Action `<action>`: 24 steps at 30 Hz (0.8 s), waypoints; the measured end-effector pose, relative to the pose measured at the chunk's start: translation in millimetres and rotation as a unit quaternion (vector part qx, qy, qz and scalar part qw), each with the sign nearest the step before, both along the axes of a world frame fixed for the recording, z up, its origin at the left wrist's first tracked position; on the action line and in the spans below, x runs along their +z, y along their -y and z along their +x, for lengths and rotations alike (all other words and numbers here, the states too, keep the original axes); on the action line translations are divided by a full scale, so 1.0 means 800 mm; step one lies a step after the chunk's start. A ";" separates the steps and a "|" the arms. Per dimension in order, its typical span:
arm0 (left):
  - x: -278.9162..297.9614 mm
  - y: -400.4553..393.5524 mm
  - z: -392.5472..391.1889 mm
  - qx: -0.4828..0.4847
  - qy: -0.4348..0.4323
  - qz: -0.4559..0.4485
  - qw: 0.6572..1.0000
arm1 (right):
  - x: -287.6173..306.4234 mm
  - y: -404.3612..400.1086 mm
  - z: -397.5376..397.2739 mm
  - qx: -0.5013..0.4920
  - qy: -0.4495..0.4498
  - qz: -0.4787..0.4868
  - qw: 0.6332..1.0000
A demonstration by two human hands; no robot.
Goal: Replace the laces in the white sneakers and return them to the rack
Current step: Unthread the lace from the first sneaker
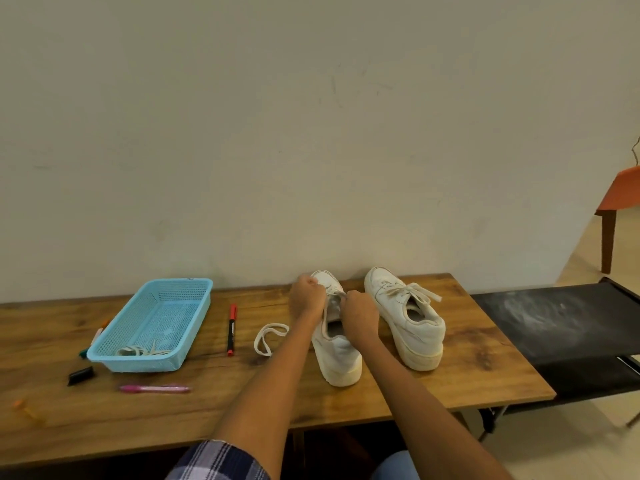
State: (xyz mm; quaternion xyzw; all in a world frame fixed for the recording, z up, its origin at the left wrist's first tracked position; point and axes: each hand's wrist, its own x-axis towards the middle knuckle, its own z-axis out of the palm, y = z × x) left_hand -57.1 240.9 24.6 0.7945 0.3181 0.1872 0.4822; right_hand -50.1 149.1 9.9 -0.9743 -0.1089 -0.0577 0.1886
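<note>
Both hands work at the laced front of the nearer white sneaker [337,344], which stands on the wooden worktop [467,344] with its toe toward the wall. The left hand [306,297] has its grip curled tight, fingers closed on the lace [334,291] near the toe; the right hand [360,315] is likewise curled, pinching the lace just above the shoe's opening. Exactly which strand each grip has cannot be made out. Just beside this shoe, to the right, stands the second white sneaker [408,320], laced, with a bow lying across its tongue. To the left of the worked shoe a loose white lace [266,339] lies in a loop on the wood, and beyond it a red-and-black marker [231,329]. Further left sits a light blue basket [194,313] holding more pale laces [138,350], with pens tucked along its left side, a small black object [80,375] in front, and a pink pen [154,388] near the worktop's near edge. A black rack [568,323] adjoins the worktop on the right.
</note>
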 end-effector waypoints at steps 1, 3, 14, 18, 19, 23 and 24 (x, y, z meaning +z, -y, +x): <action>0.006 -0.002 0.001 -0.049 0.000 0.071 0.996 | 0.000 0.000 0.000 -0.001 0.001 -0.002 1.000; 0.015 -0.002 0.001 -0.133 -0.036 0.176 0.975 | 0.001 0.001 0.000 -0.002 0.005 0.000 1.000; 0.005 -0.011 0.002 -0.179 -0.090 0.273 0.941 | 0.006 0.000 -0.002 0.002 -0.012 0.012 1.000; 0.018 -0.004 0.009 -0.186 -0.061 0.172 0.966 | 0.001 0.001 -0.005 -0.010 -0.004 0.028 1.000; 0.017 -0.002 0.010 -0.170 -0.020 0.083 0.982 | 0.001 0.001 -0.006 -0.014 -0.003 0.036 0.999; 0.017 0.007 0.011 0.032 0.177 -0.352 0.918 | -0.002 0.000 -0.003 -0.015 0.005 0.044 0.999; 0.015 0.006 0.011 0.040 0.174 -0.337 0.925 | -0.002 0.000 -0.003 -0.013 0.005 0.044 0.999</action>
